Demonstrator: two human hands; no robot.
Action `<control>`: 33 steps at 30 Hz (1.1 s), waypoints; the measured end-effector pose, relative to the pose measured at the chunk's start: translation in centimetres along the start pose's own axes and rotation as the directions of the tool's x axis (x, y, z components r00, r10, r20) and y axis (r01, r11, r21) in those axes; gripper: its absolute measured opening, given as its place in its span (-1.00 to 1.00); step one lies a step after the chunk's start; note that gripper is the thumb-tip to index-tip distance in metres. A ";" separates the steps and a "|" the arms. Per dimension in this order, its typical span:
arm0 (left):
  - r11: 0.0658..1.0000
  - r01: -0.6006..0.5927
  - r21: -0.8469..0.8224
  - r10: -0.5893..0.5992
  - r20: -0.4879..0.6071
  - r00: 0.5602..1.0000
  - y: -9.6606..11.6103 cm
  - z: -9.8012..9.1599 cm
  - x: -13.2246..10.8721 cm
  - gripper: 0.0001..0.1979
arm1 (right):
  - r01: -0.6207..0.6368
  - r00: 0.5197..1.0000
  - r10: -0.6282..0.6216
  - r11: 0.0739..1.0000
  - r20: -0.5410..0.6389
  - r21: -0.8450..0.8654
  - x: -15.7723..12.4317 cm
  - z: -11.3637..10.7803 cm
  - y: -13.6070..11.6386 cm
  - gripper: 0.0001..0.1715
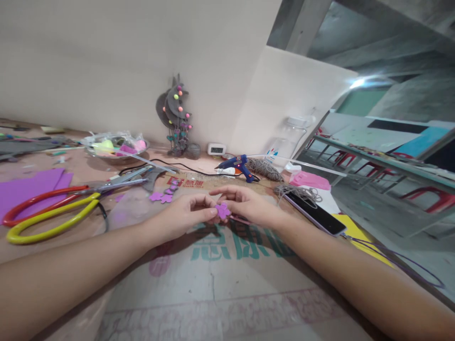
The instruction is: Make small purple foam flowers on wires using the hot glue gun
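Note:
A small purple flower cutout [222,211] is pinched between my two hands above the printed cardboard sheet [220,289]. The fingertips of my left hand [194,209] grip its left side. On its other side, the thumb and fingers of my right hand [243,202] are closed on it. A thin pinkish strand [241,220] shows just under my right hand; whether it joins the flower I cannot tell. More purple flower cutouts [161,196] lie beyond my left hand, beside small grey pieces [172,188]. A blue glue gun [236,166] rests behind my right hand.
Scissors with red and yellow handles [53,227] and purple sheets [31,194] lie left. Behind are a bowl of colourful bits [117,148], a grey moon ornament [175,113], a small digital clock [216,149] and a clear jug [289,142]. A phone [316,214] lies right, with grey yarn [300,193].

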State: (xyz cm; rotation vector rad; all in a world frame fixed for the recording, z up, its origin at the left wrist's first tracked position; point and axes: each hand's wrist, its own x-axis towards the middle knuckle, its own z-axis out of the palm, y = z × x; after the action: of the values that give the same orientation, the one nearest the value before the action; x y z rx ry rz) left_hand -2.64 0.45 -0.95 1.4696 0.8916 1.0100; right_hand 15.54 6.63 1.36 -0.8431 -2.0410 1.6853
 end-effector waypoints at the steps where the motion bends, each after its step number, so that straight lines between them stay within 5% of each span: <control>1: 1.000 0.014 0.002 -0.014 -0.018 1.000 0.0 0.0 0.0 -0.84 | -0.001 1.000 0.000 0.998 -0.025 -0.067 0.0 -0.2 0.0 -0.66; 10: 0.998 0.045 0.033 -0.041 -0.113 0.993 0.0 0.0 -0.1 -0.87 | 0.000 0.988 -0.064 0.915 -0.144 -0.404 0.4 -2.0 0.5 -0.76; 18: 0.997 0.065 0.034 -0.054 -0.263 0.963 0.1 0.1 0.1 -0.91 | -0.053 0.978 -0.031 0.920 -0.205 -0.389 -0.2 -2.9 -1.9 -0.89; 24: 0.983 0.087 0.161 -0.023 -0.364 0.931 0.1 0.1 0.3 -0.92 | 0.057 0.963 -0.116 0.969 -0.245 -0.239 -0.4 -3.5 -2.3 -0.95; 33: 0.952 0.130 0.276 -0.031 -0.335 0.942 0.5 0.3 0.1 -0.90 | 0.087 0.915 -0.341 0.687 -0.215 -0.721 -1.5 -3.1 -4.0 -0.86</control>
State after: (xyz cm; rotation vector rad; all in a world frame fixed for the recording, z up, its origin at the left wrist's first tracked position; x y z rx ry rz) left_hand -2.35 0.34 -0.48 1.5175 1.3833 1.1136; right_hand 17.70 7.54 6.03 -0.9634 -2.4112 0.5313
